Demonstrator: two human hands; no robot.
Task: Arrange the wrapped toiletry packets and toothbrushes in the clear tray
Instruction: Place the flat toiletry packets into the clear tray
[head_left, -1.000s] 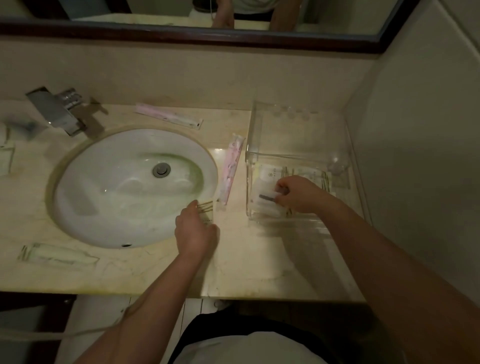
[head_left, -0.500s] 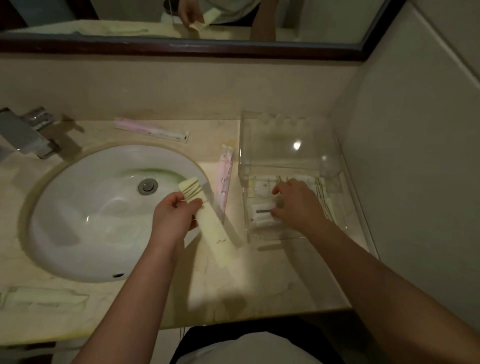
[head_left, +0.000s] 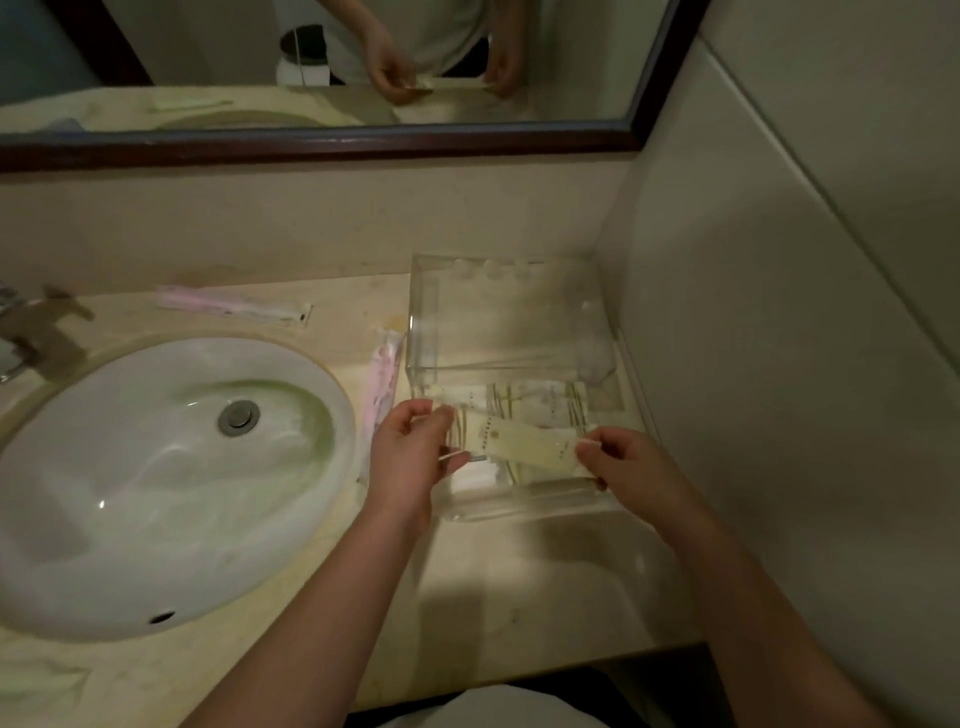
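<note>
A clear tray (head_left: 506, 291) stands on the counter against the right wall. A long cream packet (head_left: 519, 441) with striped ends hangs over the tray's front part. My left hand (head_left: 410, 457) pinches its left end and my right hand (head_left: 623, 467) pinches its right end. Other white wrapped packets (head_left: 540, 402) lie flat on the tray's floor below it. Two pink wrapped toothbrushes lie outside the tray: one toothbrush (head_left: 382, 382) beside the tray's left wall, another toothbrush (head_left: 234, 306) behind the sink.
A white oval sink (head_left: 156, 483) fills the counter's left half, with a metal tap (head_left: 31, 332) at its far left. A pale wrapped packet (head_left: 36, 675) lies at the counter's front left edge. A dark-framed mirror (head_left: 322, 140) runs along the back wall.
My left hand carried the cream packet from the sink's edge rightward over the tray. My right hand left the packets on the tray floor and took the packet's right end.
</note>
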